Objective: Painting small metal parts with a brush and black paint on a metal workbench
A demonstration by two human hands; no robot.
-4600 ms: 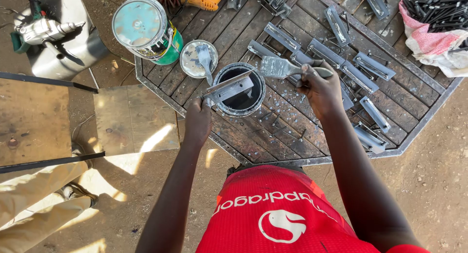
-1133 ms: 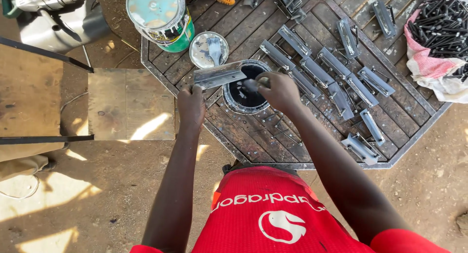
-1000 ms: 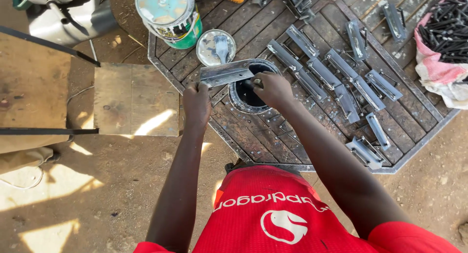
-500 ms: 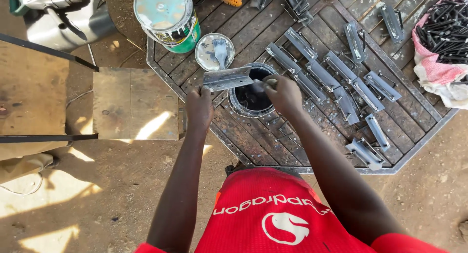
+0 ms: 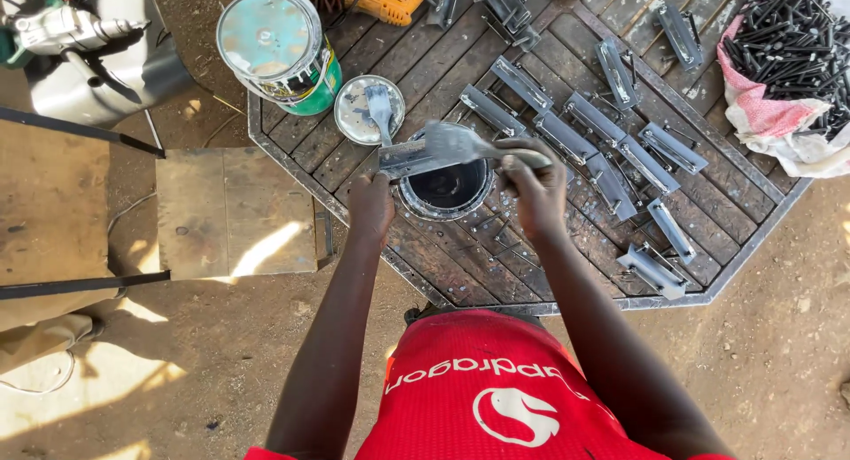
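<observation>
My left hand [image 5: 370, 208] holds a grey metal bracket [image 5: 409, 157] over an open tin of dark paint [image 5: 445, 184]. My right hand [image 5: 535, 190] grips a paintbrush [image 5: 474, 146] by its handle, and the bristles lie on the bracket's right end. The tin stands on an octagonal wooden table [image 5: 496, 265] with a metal rim. Both hands hover just above the tin's rim, my left at its left side, my right at its right side.
Several painted grey brackets [image 5: 611, 159] lie in rows on the table's right half. A lid with a tool on it [image 5: 369, 109] and a large green-labelled can [image 5: 282, 48] stand behind the tin. A sack of black bolts [image 5: 784, 53] sits far right. A metal plate [image 5: 232, 212] lies left.
My right hand has lifted out of the tin and brought the brush up onto the bracket. The bracket stays over the tin in my left hand.
</observation>
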